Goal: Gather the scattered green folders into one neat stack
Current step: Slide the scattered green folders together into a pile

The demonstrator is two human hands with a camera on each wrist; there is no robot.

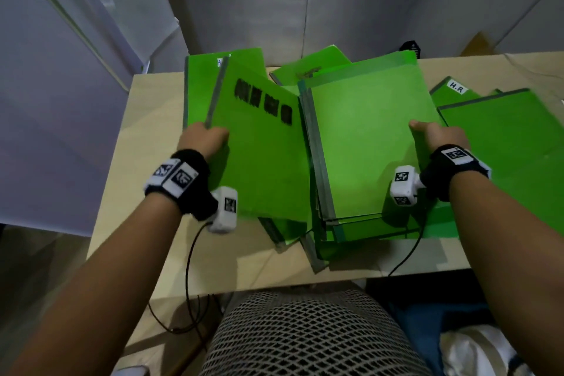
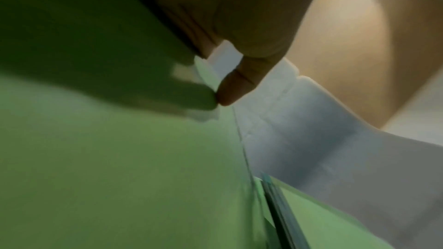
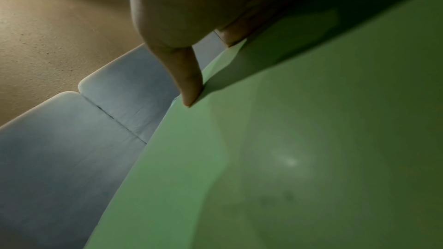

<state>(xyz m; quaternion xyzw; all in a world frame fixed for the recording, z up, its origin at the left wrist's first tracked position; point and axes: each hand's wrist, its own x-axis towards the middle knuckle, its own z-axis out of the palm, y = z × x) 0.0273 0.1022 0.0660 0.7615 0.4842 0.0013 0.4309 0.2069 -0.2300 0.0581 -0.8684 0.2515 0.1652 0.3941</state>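
On the beige table [image 1: 158, 162], green folders lie in a loose overlapping heap, well short of one stack. Left hand [image 1: 203, 139] grips the left edge of a folder with dark lettering [image 1: 262, 143], thumb on top and fingers curled beneath; the folder is tilted, its right edge against the central pile. Right hand [image 1: 438, 134] pinches the right edge of the top folder of the central pile [image 1: 366, 143], thumb over the cover; the right wrist view shows fingertips [image 3: 191, 90] on that edge. Several folders sit fanned under this pile, corners poking out at the near side. More folders: one flat behind the lettered one [image 1: 201, 76], one or two at the back [image 1: 308, 67], a folder labelled "H.R" [image 1: 454, 91] and a large one at far right [image 1: 512, 137]. Judgement: the step is merging the lettered folder onto the centre pile. Best done by laying it flat, spine matched to the pile's spine, then squaring both sides with palms before fetching outliers; the slick covers will likely slide. No containers in view, so nothing to report there; the folders rest directly on the table.
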